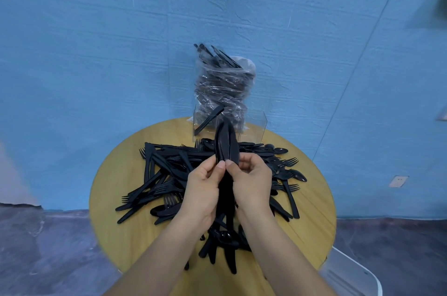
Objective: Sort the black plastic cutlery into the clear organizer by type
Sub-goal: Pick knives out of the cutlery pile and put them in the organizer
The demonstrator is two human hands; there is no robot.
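Both hands meet above the table, the left hand and right hand side by side, thumbs touching, gripping a stacked bunch of knives upright. The bunch stands just in front of the organizer at the table's far edge. Loose cutlery lies heaped across the table under the hands. A wrapped bundle stands in the organizer.
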